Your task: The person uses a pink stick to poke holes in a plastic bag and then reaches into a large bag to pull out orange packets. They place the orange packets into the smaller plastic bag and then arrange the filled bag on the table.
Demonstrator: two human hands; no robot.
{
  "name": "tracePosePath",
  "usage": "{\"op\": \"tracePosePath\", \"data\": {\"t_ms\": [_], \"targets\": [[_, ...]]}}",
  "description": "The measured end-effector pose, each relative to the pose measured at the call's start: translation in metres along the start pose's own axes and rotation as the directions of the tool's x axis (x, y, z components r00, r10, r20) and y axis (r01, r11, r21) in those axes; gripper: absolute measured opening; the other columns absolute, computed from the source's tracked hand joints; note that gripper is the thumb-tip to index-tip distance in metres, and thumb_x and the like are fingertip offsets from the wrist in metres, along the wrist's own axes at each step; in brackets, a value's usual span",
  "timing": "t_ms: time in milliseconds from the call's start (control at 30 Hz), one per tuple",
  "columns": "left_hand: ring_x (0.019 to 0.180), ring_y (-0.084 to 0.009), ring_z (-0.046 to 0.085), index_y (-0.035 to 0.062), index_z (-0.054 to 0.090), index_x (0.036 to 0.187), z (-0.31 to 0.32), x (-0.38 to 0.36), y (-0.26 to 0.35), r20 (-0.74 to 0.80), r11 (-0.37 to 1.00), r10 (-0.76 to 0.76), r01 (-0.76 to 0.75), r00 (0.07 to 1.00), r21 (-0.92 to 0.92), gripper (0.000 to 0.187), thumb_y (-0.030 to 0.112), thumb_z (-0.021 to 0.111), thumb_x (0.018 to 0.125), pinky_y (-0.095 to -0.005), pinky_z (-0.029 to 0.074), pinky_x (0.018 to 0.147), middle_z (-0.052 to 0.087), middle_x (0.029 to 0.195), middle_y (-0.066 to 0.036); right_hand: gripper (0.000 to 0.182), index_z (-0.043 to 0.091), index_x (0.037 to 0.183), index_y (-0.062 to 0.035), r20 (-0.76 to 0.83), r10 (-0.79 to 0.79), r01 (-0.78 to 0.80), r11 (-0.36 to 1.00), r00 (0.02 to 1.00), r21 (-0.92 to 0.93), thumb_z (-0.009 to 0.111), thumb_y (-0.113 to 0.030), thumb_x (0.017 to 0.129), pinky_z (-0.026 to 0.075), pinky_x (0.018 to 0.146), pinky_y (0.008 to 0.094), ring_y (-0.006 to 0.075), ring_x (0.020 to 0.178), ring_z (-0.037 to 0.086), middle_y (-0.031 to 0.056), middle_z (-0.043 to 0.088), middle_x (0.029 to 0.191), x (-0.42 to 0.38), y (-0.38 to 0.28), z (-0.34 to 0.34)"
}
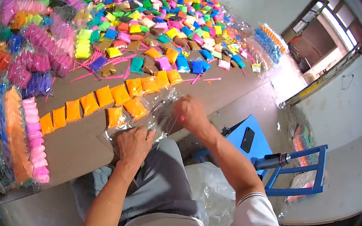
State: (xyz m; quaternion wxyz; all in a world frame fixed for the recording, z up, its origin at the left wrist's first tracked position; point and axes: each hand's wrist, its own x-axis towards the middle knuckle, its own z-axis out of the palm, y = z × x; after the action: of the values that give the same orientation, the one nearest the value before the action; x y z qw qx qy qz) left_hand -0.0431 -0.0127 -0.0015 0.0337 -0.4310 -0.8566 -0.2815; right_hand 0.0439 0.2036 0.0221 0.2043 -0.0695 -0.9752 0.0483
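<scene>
A clear plastic bag (161, 113) is stretched between my two hands at the table's front edge. My left hand (134, 144) is closed on the bag's near left part, knuckles up. On the bag's right side, my right hand (190, 113) is curled closed at the film, with a small pink bit showing by its fingers. Two orange packets, one of them this packet (135, 108), lie at the bag's left side, partly under shiny film. Just beyond runs a slanting row of soft orange packets (104, 96) on the brown table (73, 147).
A large heap of multicoloured packets (157, 15) covers the far table, with pink sticks (94, 62) before it. Bagged packets (40, 46) crowd the left side. To my right, a blue chair (250, 137) carries a phone (247, 139) and a metal flask (274, 160).
</scene>
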Motion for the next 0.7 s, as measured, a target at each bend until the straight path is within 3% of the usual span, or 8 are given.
{"op": "tracePosePath", "data": {"t_ms": [33,133,200,300,367,400,467,700], "targets": [[0.064,-0.0357,0.067,0.0062,0.066,0.071,0.002,0.0,-0.002,0.007,1.0,0.001,-0.001,1.0,0.004,0.032,0.034,0.067,0.086,-0.0475,0.052,0.061,0.068,0.07,-0.015,0.004,0.065,0.066,-0.0103,0.11,-0.053,0.062,0.995,0.993,-0.076,0.067,-0.01,0.063,0.05,0.076,0.0419,0.0327,0.081,0.062,0.0122,0.063,0.075,0.0,-0.017,0.005],[0.063,-0.0353,0.066,0.0064,0.066,0.07,0.003,0.0,-0.001,-0.03,0.999,0.045,-0.046,0.999,-0.007,0.031,0.034,0.068,0.085,-0.0466,0.051,0.059,0.068,0.069,-0.015,0.005,0.065,0.067,-0.0098,0.004,0.057,-0.057,0.998,0.998,0.011,0.067,-0.01,0.062,0.052,0.075,0.0439,0.0347,0.081,0.062,0.0135,0.064,0.077,0.0,0.006,0.022],[0.062,-0.0348,0.066,0.0067,0.064,0.068,-0.003,0.0,0.002,-0.045,0.999,0.041,-0.04,0.998,0.026,0.032,0.034,0.069,0.084,-0.046,0.051,0.057,0.067,0.067,-0.015,0.013,0.065,0.072,-0.0057,-0.03,0.303,-0.303,0.953,0.953,0.004,0.064,-0.017,0.079,0.051,0.067,0.0488,0.0396,0.076,0.063,0.0176,0.064,0.076,0.0,0.049,0.019],[0.059,-0.0352,0.063,0.0072,0.061,0.066,0.004,-0.005,-0.005,-0.105,0.996,0.084,-0.086,0.991,-0.008,0.031,0.032,0.072,0.082,-0.0472,0.049,0.055,0.064,0.064,-0.013,0.019,0.064,0.073,-0.0044,-0.154,0.346,-0.351,0.936,0.926,-0.012,0.063,-0.021,0.083,0.05,0.065,0.0483,0.039,0.074,0.063,0.0176,0.063,0.073,-0.016,0.076,-0.003],[0.056,-0.0357,0.061,0.0075,0.059,0.063,0.003,-0.004,-0.001,-0.151,0.997,0.075,-0.079,0.986,-0.019,0.032,0.03,0.075,0.08,-0.0479,0.046,0.054,0.062,0.062,-0.012,0.018,0.063,0.075,-0.0037,-0.154,0.536,-0.47,0.821,0.83,0.324,0.062,-0.019,0.083,0.049,0.064,0.0488,0.039,0.072,0.063,0.0176,0.064,0.074,-0.027,0.073,-0.021],[0.056,-0.0357,0.061,0.0075,0.059,0.063,0.003,-0.005,0.0,-0.144,0.996,0.08,-0.083,0.986,-0.014,0.032,0.03,0.075,0.08,-0.0479,0.046,0.054,0.062,0.062,-0.012,0.018,0.063,0.075,-0.0037,-0.153,0.543,-0.475,0.816,0.826,0.329,0.062,-0.019,0.083,0.049,0.064,0.0488,0.039,0.072,0.063,0.0176,0.064,0.074,-0.033,0.079,-0.021],[0.056,-0.0362,0.06,0.0069,0.056,0.06,0.001,-0.006,0.0,-0.15,0.995,0.08,-0.087,0.985,-0.04,0.036,0.031,0.075,0.08,-0.0477,0.045,0.053,0.061,0.06,-0.012,0.012,0.062,0.079,-0.0037,-0.207,0.58,-0.582,0.811,0.788,0.057,0.061,-0.016,0.083,0.048,0.063,0.0495,0.0396,0.072,0.063,0.0173,0.065,0.077,-0.045,0.094,-0.014],[0.052,-0.0363,0.055,0.006,0.049,0.057,-0.005,-0.019,0.003,-0.15,0.987,0.089,-0.107,0.985,-0.117,0.042,0.028,0.074,0.082,-0.047,0.04,0.051,0.054,0.055,-0.013,0.023,0.06,0.108,-0.0021,-0.389,0.524,-0.582,0.812,0.758,-0.039,0.056,-0.012,0.087,0.049,0.069,0.0522,0.0453,0.08,0.063,0.0234,0.066,0.085,-0.038,0.164,0.011]]}}
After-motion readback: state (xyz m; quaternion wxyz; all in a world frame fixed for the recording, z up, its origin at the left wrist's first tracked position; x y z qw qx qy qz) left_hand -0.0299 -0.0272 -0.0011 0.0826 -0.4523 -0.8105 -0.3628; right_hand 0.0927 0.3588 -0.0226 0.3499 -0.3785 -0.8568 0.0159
